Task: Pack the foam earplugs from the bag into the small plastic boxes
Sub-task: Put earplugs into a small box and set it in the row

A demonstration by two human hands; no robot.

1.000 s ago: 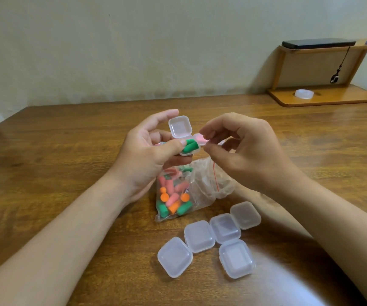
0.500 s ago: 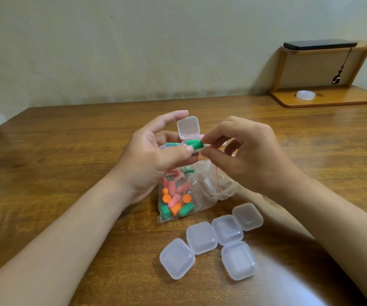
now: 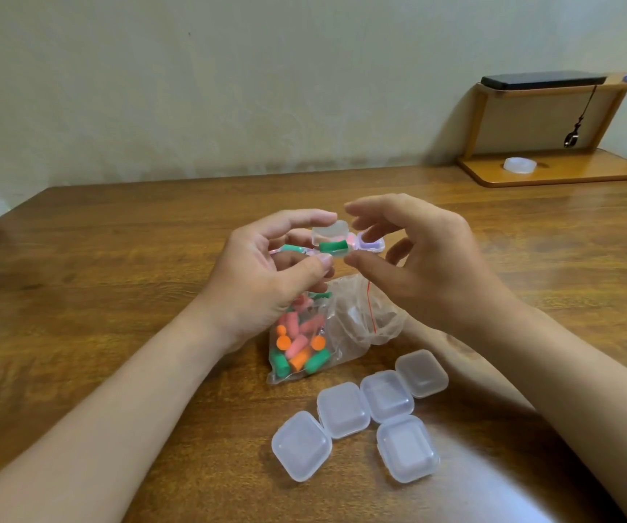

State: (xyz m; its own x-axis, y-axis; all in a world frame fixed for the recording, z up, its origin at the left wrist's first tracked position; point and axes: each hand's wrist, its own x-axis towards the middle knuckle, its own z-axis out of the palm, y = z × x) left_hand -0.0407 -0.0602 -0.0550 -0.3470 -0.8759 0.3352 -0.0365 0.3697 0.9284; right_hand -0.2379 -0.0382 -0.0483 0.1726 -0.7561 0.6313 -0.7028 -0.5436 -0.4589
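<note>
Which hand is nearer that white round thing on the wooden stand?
Right. The right hand hovers mid-table, with the white round thing beyond it to the right; the left hand, holding a small box, lies farther left.

2 hands are working: the left hand is pinching 1 small box, and the right hand is hovering beside it, fingers loose. 1 green earplug is showing in that box. just behind the grip at least 2 filled boxes are sitting, fingers blocking a full count. under the grip 1 bag is lying, its earplugs overlapping beyond counting. further below, 5 closed boxes are lying.
</note>
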